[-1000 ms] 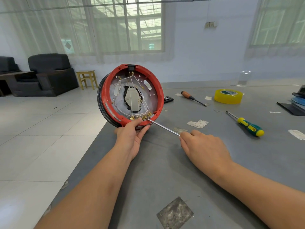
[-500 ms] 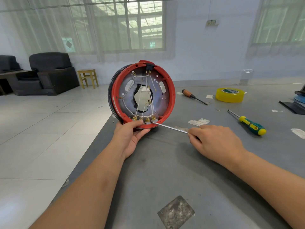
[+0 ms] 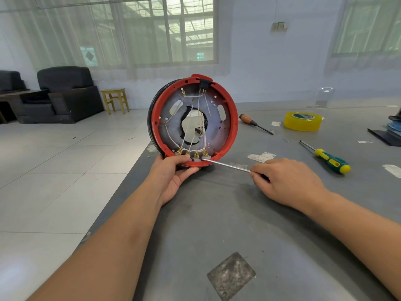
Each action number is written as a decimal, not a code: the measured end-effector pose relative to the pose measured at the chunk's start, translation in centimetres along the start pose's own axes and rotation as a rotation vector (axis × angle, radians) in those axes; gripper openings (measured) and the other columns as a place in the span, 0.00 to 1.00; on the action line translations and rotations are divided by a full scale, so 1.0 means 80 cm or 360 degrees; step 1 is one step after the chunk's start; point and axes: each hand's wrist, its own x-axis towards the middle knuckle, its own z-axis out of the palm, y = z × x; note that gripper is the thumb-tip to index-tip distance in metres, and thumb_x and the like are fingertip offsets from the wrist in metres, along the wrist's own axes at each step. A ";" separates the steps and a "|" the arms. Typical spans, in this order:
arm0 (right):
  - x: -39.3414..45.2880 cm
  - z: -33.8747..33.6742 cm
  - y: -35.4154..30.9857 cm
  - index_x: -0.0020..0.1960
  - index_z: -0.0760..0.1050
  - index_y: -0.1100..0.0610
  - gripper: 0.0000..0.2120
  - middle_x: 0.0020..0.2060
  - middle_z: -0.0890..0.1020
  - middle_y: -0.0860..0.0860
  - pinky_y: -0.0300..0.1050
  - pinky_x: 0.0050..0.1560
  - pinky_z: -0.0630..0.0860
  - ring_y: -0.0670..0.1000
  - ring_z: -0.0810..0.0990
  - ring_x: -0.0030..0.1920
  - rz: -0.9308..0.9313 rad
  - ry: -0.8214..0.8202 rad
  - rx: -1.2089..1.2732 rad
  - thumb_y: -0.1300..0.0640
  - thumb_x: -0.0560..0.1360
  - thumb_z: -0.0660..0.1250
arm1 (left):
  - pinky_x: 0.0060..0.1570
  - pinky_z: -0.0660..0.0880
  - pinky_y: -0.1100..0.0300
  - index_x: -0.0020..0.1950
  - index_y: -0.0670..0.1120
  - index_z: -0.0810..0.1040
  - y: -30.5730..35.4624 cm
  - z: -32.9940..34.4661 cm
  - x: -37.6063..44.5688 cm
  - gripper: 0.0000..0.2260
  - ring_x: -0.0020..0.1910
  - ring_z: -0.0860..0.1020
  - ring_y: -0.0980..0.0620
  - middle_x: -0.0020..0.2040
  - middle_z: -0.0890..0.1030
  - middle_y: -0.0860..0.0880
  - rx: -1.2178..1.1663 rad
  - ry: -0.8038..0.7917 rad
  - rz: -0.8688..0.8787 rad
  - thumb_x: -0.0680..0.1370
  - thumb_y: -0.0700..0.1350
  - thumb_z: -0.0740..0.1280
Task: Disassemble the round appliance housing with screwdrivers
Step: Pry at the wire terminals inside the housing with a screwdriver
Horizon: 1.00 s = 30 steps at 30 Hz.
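At the left edge of the grey worktop (image 3: 217, 224), the round housing (image 3: 193, 120) stood on its rim, open side facing me. Its red outer ring enclosed a grey metal plate with a central opening, white wires and a row of brass terminals along the bottom. A black connector block sat at the top of the ring.

My left hand (image 3: 173, 177) gripped the lower rim of the housing. The thumb lay curled over the red ring beside the terminals, and the fingers wrapped beneath it.

The steel shaft of a screwdriver (image 3: 227, 166) ran from the lower edge of the housing, just right of the terminals, down and right into my right hand (image 3: 286, 181). That hand rested on the worktop with its fingers curled around the handle, which was hidden from view. I could not tell whether the tip was seated in a screw.

Farther right, near the housing, a wooden-handled screwdriver (image 3: 253, 123) lay on the worktop. A scrap of white paper (image 3: 261, 157) lay in front of it. A yellow tape roll (image 3: 302, 121) lay flat beyond. A green-and-yellow screwdriver (image 3: 327, 159) lay well apart from my right hand. Dark flat items (image 3: 390, 131) sat at the right border.
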 end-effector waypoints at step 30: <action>-0.003 0.013 -0.035 0.46 0.72 0.48 0.16 0.36 0.79 0.47 0.51 0.38 0.79 0.58 0.79 0.40 0.0283 0.0050 0.0303 0.41 0.83 0.52 | 0.37 0.86 0.52 0.72 0.33 0.74 -0.007 0.028 -0.013 0.19 0.60 0.84 0.32 0.63 0.83 0.34 -0.0349 0.0143 -0.0059 0.81 0.32 0.69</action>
